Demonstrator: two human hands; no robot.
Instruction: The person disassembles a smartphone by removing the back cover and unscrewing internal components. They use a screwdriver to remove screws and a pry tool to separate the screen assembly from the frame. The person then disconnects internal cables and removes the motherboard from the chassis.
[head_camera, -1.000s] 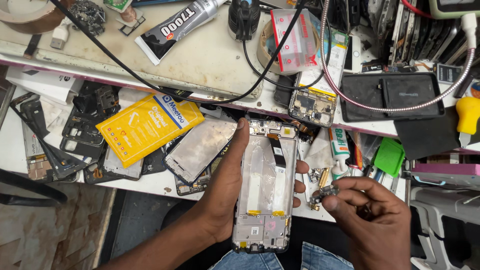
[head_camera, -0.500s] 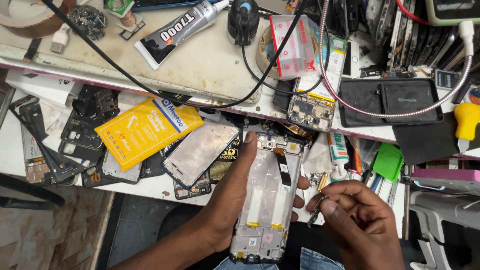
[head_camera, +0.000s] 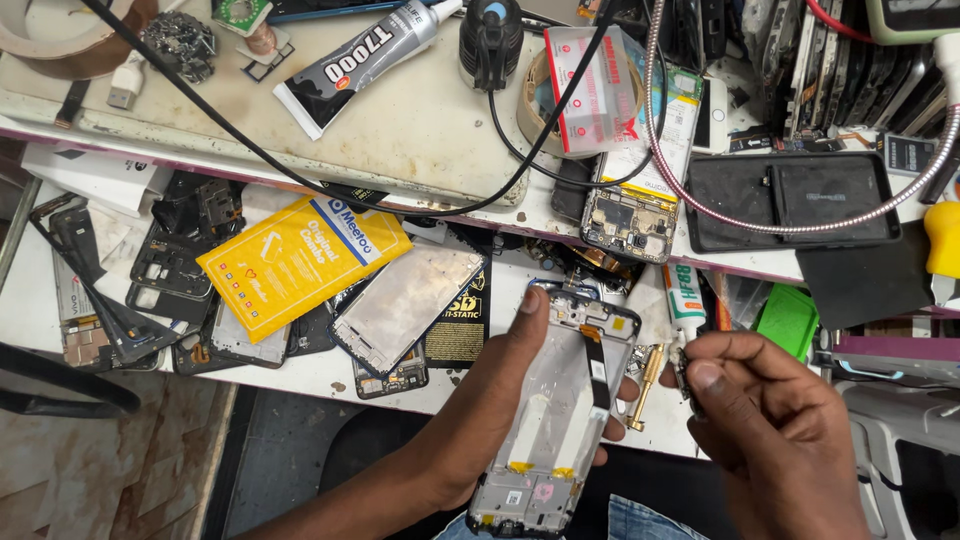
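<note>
Nearest the camera, the left hand (head_camera: 500, 400) comes up from the bottom edge, forearm slanting up to the right, palm cupped under a stripped phone frame (head_camera: 555, 410). The thumb lies along the frame's left edge, fingertips showing past its right edge. The frame is held lengthwise, slightly tilted, top end pointing toward the bench, a black flex strip running down its open metal inside. The right hand (head_camera: 760, 420) sits just right of the frame, fingers curled tight, thumb and forefinger pinched on a small dark part (head_camera: 686, 378); what the part is cannot be told. Between the two hands a small brass-coloured piece (head_camera: 648, 380) lies on the lower shelf (head_camera: 300, 375).

Further out on that shelf: a bare silver phone plate (head_camera: 405, 300), a yellow packet (head_camera: 300, 262), dark phone frames (head_camera: 175, 255), a green item (head_camera: 785, 320).

Beyond, on the upper worktop (head_camera: 420, 130): an opened phone with its board exposed (head_camera: 635, 215), a black tray (head_camera: 795, 200), a glue tube (head_camera: 355, 60), a black cable (head_camera: 250, 150), a metal gooseneck hose (head_camera: 790, 225).
</note>
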